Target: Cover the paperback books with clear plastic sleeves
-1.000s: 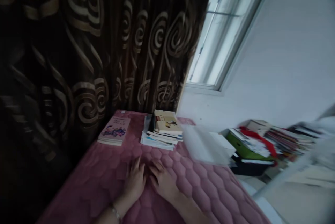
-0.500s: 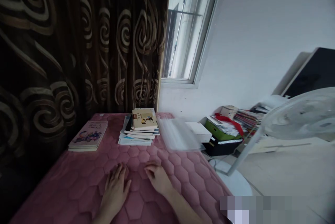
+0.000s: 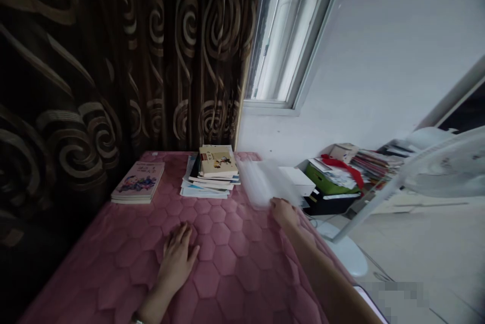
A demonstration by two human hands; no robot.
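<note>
My left hand [image 3: 177, 258] lies palm down on the pink quilted bed cover [image 3: 227, 268], its fingers slightly spread and nothing in them. Farther forward and to the right, my right hand [image 3: 283, 211] reaches the near edge of a pile of clear plastic sheets [image 3: 265, 185]. Its fingers are curled at that edge, and their tips are partly hidden. Left of the plastic stands a stack of books and papers [image 3: 215, 172], topped by a tan book. A small pile of pink-covered books [image 3: 139, 182] lies at the far left.
Dark patterned curtains [image 3: 182, 61] hang behind the bed, beside a window [image 3: 288, 36]. Past the bed's right edge are a white box [image 3: 299, 181], a green bin [image 3: 329, 182] with papers and red cloth, and a white standing fan [image 3: 371, 213]. A phone-like edge [image 3: 369, 304] shows lower right.
My right hand has moved forward and right, from the bare cover to the plastic sheets' near edge. My left hand stays flat on the cover. The view has shifted slightly.
</note>
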